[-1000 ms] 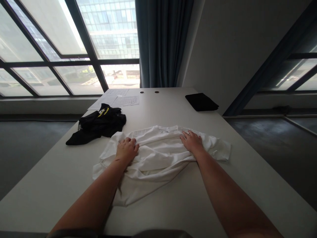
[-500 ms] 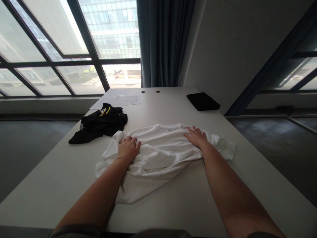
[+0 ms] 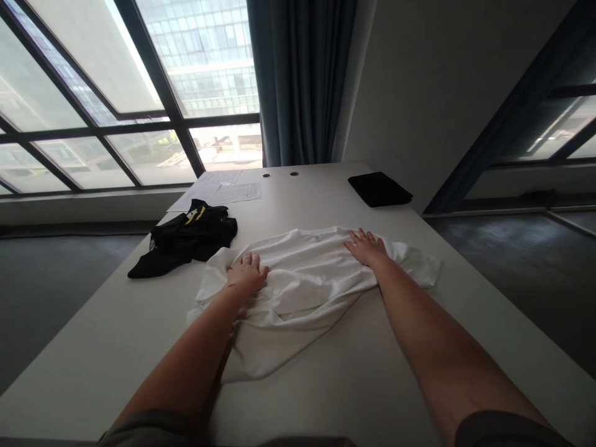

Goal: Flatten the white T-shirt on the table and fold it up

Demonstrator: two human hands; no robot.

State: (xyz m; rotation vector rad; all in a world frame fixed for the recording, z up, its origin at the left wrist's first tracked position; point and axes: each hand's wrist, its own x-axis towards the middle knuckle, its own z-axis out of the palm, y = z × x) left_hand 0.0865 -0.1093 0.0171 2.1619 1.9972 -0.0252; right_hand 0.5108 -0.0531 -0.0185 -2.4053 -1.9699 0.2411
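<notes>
Head view: two hands laid on a white shirt

The white shirt (image 3: 316,288) lies rumpled on the table (image 3: 344,379), collar away from the wearer. The left forearm hides part of its near left side, and the right forearm crosses in front of the cloth near the right sleeve. The left hand (image 3: 246,273) rests near the left shoulder, fingers extended and slightly parted; the right hand (image 3: 367,247) lies beside the collar, fingers spread wider. Neither appears to grip the fabric, though both palms are hidden. The forearms run off the bottom edge.

Writing on the papers (image 3: 237,192) is too small to read. A black garment (image 3: 195,236) sits crumpled, its shape unclear, with yellow marks on top. The black item at far right (image 3: 379,189) is flat, four-sided and matte; its material is hard to tell. The shirt looks soft and thin, with shallow creases across the chest and a slanting lower edge.
</notes>
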